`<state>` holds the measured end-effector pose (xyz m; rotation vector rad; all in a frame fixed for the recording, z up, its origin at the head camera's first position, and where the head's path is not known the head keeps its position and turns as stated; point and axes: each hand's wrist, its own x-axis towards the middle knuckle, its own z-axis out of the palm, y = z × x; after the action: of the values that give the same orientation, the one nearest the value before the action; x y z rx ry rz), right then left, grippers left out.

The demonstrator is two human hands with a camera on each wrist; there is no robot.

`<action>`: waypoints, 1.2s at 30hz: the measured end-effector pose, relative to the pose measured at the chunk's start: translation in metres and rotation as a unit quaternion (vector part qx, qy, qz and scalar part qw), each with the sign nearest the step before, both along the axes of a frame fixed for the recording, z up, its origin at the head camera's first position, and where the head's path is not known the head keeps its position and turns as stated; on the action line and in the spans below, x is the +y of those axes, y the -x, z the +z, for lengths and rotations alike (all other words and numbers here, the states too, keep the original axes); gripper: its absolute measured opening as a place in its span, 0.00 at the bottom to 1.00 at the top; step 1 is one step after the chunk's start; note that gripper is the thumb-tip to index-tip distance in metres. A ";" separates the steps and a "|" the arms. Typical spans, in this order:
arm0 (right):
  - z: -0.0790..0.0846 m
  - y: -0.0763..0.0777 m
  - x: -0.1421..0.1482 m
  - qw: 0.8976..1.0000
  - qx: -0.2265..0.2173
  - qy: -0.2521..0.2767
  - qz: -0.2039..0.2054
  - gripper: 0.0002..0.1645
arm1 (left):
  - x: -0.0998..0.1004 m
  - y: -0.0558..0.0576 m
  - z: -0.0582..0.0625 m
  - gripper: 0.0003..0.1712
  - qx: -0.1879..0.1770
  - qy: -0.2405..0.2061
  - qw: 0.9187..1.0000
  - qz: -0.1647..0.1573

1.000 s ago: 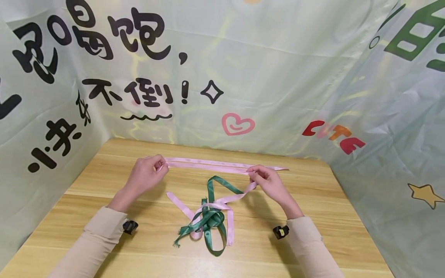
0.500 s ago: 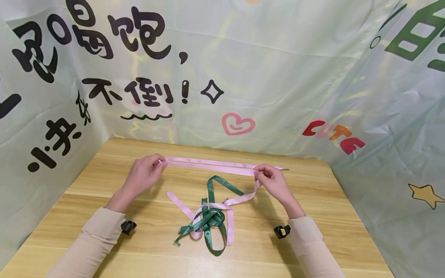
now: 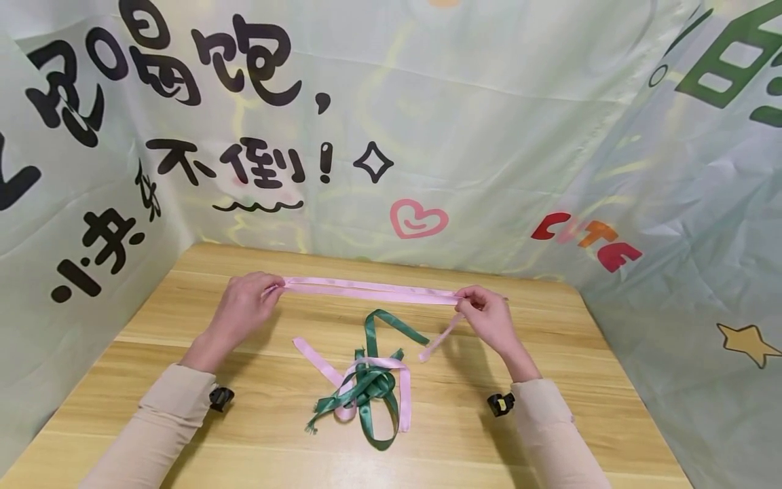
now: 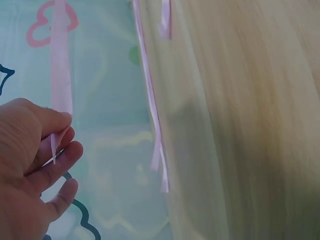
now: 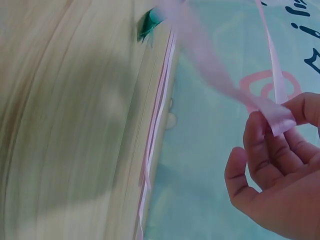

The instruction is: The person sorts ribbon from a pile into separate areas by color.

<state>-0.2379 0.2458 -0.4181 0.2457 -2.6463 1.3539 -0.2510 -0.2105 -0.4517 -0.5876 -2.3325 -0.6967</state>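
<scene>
Between my two hands stretches a pink ribbon (image 3: 366,293), nearly level above the table's back part. My left hand (image 3: 247,305) pinches one end between thumb and fingertips; a short tip sticks out below in the left wrist view. Farther along, my right hand (image 3: 489,319) pinches the ribbon, and a loose tail (image 3: 442,337) hangs from it toward the table. Nearer the front lies a tangled heap of green ribbon (image 3: 379,386) and pink ribbon (image 3: 405,401). One green loop reaches up behind the heap, and a green end looks frayed.
More pink ribbon strips (image 4: 147,77) lie along the far edge of the wooden table (image 3: 256,441), just behind the held ribbon. A printed pale cloth (image 3: 489,136) hangs round the table's back and sides.
My right hand has slid to the right and my left hand slightly left. The ribbon's tail has come off the heap and now hangs free from my right hand.
</scene>
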 end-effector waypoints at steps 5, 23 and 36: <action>0.002 0.001 0.006 0.999 -0.008 -0.013 -0.031 0.12 | -0.006 0.003 -0.004 0.07 0.019 0.027 0.999 0.022; -0.004 0.013 0.046 0.992 -0.074 -0.018 -0.103 0.19 | -0.021 0.014 -0.009 0.05 -0.056 0.096 0.990 0.089; -0.018 0.023 0.065 0.983 -0.130 -0.046 -0.123 0.23 | -0.031 0.026 -0.018 0.04 -0.030 0.148 0.982 0.116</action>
<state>-0.2608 0.3109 -0.4365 -0.2580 -2.8331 1.2593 -0.2766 -0.2414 -0.4692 -0.4139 -2.5299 -0.2648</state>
